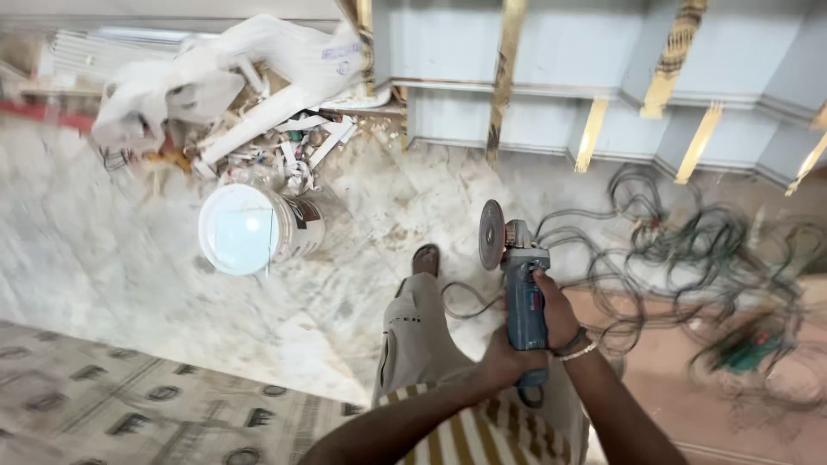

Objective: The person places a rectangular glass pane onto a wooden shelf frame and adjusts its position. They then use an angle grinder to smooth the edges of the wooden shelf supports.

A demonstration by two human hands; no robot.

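View from above, looking down the person's own body toward a marble floor (112, 258). Centre right of the frame: a blue angle grinder (523, 297) is held upright in front of the torso, its grey disc (492, 234) pointing toward the top of the frame and standing edge-on, clear of the floor. The right hand (556, 312) wraps around the right side of the grinder body, fingers curled closed on the housing; a bracelet and a dark band sit at its wrist. The left hand (502, 360) grips the lower end of the grinder body from the left, closed around it, just below the right hand. A cable (465, 306) loops away from the tool's lower end across the floor.

Just left of the grinder, one leg in beige trousers (413, 331) extends up the frame, ending in a sandalled foot (425, 258). Upper left centre: a white bucket (250, 228) lies on its side, its open mouth facing the lower left. Above it, in the upper left, lies a heap of white sacks and paper scraps (233, 86). Right side: a tangle of dark cords (689, 250) spreads over the floor. Top right: pale grey panelling with gold strips (594, 129). Lower left corner: printed protective sheeting (129, 405) covers the floor.
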